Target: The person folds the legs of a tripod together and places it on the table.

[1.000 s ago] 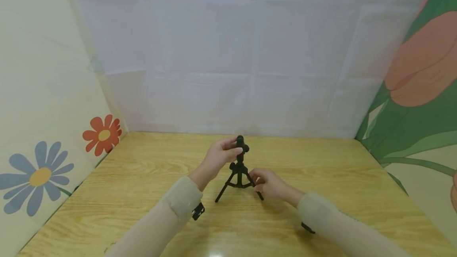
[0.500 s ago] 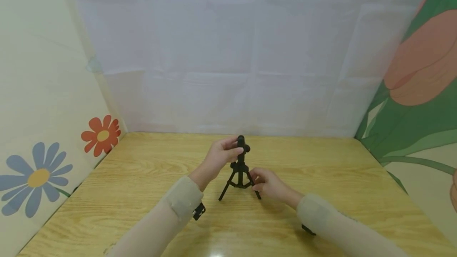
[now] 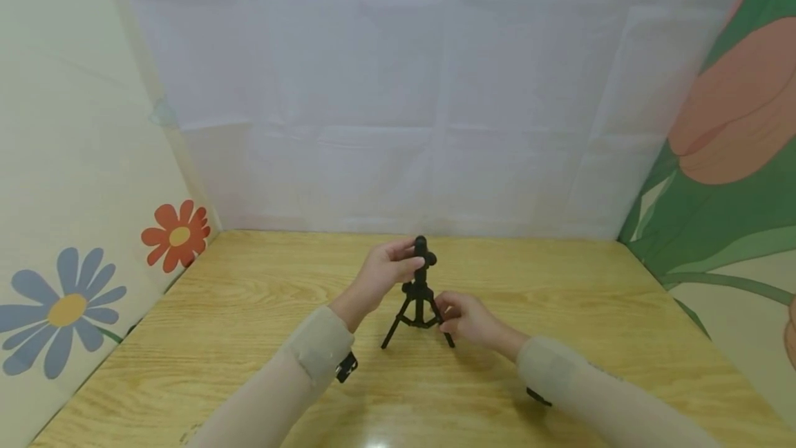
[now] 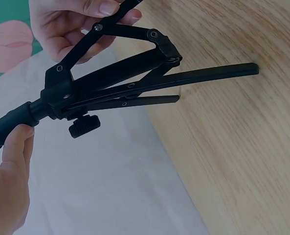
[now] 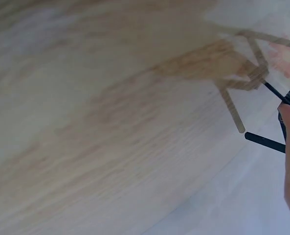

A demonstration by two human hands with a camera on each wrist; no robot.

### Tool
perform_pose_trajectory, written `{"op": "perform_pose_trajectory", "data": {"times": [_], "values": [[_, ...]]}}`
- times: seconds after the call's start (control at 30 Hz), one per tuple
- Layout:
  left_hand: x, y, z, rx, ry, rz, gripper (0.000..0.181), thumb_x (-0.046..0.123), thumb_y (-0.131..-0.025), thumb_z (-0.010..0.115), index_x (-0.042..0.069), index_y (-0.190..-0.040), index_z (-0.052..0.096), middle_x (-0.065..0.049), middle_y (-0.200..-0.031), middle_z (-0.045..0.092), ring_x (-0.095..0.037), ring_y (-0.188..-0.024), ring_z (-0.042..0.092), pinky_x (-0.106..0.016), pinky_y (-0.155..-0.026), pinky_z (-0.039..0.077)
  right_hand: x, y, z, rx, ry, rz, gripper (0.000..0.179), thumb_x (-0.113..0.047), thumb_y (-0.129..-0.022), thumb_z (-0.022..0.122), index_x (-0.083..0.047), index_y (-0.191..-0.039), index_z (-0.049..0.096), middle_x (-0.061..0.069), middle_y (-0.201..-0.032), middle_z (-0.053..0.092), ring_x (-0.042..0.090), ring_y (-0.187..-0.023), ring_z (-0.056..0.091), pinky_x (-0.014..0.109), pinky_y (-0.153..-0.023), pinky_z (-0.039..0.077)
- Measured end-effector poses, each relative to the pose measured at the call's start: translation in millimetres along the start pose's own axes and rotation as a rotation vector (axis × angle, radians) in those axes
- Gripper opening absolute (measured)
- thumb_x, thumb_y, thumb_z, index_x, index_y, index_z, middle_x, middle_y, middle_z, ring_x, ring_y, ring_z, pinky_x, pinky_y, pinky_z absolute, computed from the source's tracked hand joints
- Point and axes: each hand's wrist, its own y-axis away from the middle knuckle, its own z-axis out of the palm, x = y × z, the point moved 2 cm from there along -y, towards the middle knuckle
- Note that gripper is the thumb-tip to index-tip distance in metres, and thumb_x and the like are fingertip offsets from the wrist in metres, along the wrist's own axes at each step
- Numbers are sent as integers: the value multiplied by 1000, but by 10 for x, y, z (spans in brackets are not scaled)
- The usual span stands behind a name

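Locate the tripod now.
In the head view, the black tripod is below centre, slightly right, between the left hand gripping it high up and the right hand lower down.

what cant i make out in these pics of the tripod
Left wrist view: the left edge cuts off the upper end of the tripod and part of the left hand; the top edge cuts off the tip of the leg that the right hand pinches.
Right wrist view: the right edge cuts off most of the tripod.
Head view: the upper column hides some left-hand fingers; the rivets are too small.
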Motion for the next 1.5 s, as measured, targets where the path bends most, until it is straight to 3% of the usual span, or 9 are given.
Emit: {"op": "perform_pose_trajectory", "data": {"times": [0.37, 0.53, 0.77, 0.97, 1.5], "values": [[28, -14, -14, -38, -21, 2, 47, 2, -98, 55, -2, -143, 44, -25, -135, 53, -34, -117, 58, -45, -98, 46, -8, -32, -15, -15, -45, 18, 24, 20, -83, 57, 13, -106, 57, 14, -96, 60, 39, -91, 66, 36, -69, 58], [36, -17, -19, -51, -27, 1, 46, 2, -98, 55, -2, -143, 45, -24, -134, 54, -34, -117, 58, -46, -98, 46, -18, -55, -24, -13, -20, 2, 23, 21, -82, 59, 13, -103, 58, 12, -94, 60, 36, -90, 66, 34, -70, 57], [26, -53, 41, -37, -37, -15, 46, 3, -98, 57, -1, -142, 46, -23, -132, 56, -33, -115, 59, -45, -97, 47, -51, -87, -25, 26, 99, -61, 19, 15, -80, 68, 4, -92, 59, 8, -91, 63, 29, -90, 65, 37, -77, 55], [35, -41, 61, -29, -44, 2, 46, 2, -98, 56, -2, -142, 45, -24, -131, 56, -35, -116, 59, -45, -96, 47, -51, -106, -24, 38, 110, -101, 20, 17, -77, 68, 8, -92, 59, 12, -89, 65, 29, -87, 66, 37, -77, 56], [17, -46, 42, -34, 1, 5, 45, 0, -98, 54, -4, -141, 45, -26, -132, 55, -35, -115, 59, -46, -96, 47, -38, -147, 23, 108, 80, -14, 20, 15, -78, 71, 1, -88, 59, 8, -88, 66, 29, -89, 67, 36, -78, 56]]}}
